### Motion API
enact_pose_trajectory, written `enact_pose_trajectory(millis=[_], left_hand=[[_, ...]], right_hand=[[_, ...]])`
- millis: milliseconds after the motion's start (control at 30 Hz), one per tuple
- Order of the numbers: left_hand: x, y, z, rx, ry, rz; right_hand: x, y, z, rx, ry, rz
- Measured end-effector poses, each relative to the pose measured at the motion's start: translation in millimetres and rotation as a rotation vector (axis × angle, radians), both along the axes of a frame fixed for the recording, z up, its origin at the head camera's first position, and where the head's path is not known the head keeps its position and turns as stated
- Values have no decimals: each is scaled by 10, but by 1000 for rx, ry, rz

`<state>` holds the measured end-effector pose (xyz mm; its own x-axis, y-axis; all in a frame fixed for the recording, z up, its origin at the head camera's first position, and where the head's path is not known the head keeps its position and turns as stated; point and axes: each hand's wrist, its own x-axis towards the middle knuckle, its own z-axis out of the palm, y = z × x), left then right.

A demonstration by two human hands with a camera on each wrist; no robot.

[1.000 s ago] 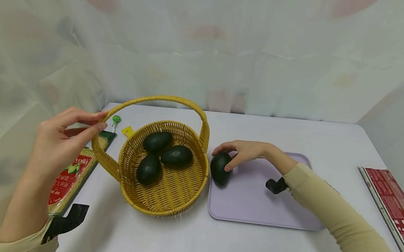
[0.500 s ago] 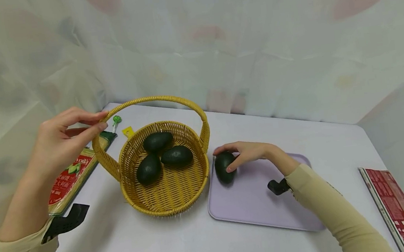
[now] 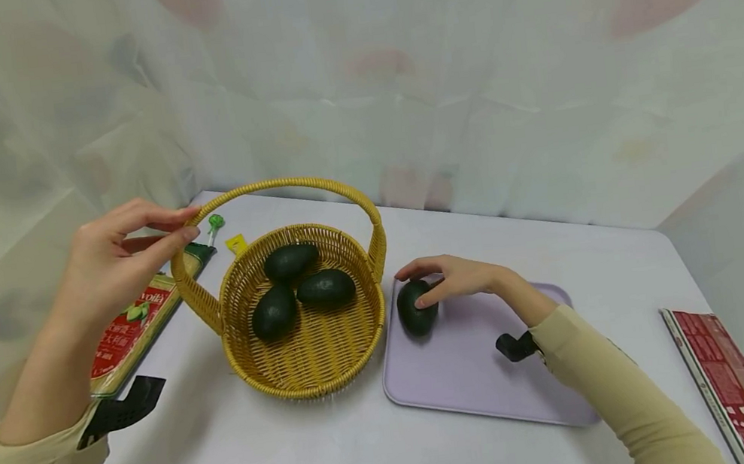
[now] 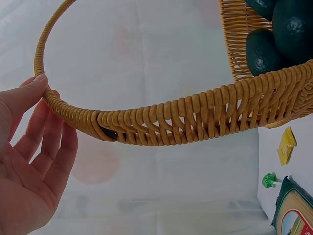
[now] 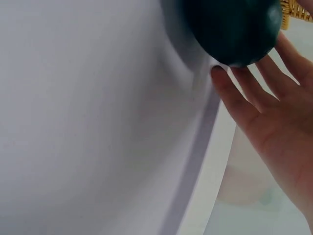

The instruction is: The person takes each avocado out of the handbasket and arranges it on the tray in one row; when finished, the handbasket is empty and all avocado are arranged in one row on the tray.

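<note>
A yellow woven basket (image 3: 313, 355) with a tall arched handle (image 3: 292, 185) holds 3 dark green avocados (image 3: 326, 290). My left hand (image 3: 103, 264) pinches the left side of that handle between thumb and fingers, as the left wrist view also shows. Another avocado (image 3: 417, 318) is at the left end of a lilac tray (image 3: 469, 380), upright with its long side facing me. My right hand (image 3: 461, 278) holds it, thumb on the near side and fingers over the top. In the right wrist view, fingertips touch the avocado (image 5: 234, 29); whether it rests on the tray I cannot tell.
Left of the basket lies a pasta packet (image 3: 126, 337), partly behind my left arm. A green lollipop (image 3: 215, 223) and a small yellow sachet (image 3: 236, 244) lie behind it. A red packet (image 3: 727, 376) lies along the table's right edge.
My right hand and the avocado have shifted slightly right, away from the basket rim and over the tray's left end. The left hand and basket have stayed almost still.
</note>
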<state>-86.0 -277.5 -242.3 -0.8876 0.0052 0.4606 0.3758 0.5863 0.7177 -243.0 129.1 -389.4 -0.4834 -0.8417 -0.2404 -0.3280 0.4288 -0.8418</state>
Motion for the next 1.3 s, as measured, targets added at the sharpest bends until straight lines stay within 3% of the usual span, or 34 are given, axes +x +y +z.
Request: enact_pose_trajectory(millis=[300,467,667,800,900,1300], left_hand=[[-6,-15,-17,-10,0,11],[-20,-29,-32,-1,11,4],[-13,-16,-40,-5,61,-1],[-24,9,-55,-31,138,-7],[-33,21,-63,-56,175,1],[-25,25,-49,-21,102,39]], right_hand=[[76,-42,102,-231,32,-199],[157,-105,240,-295,-36,-222],[301,-275,437,-329,-117,-144],[417,-395,520,-352,-165,-74],[485,-487,559,-345,-157,-26],[586,-842,628,-314,-126,113]])
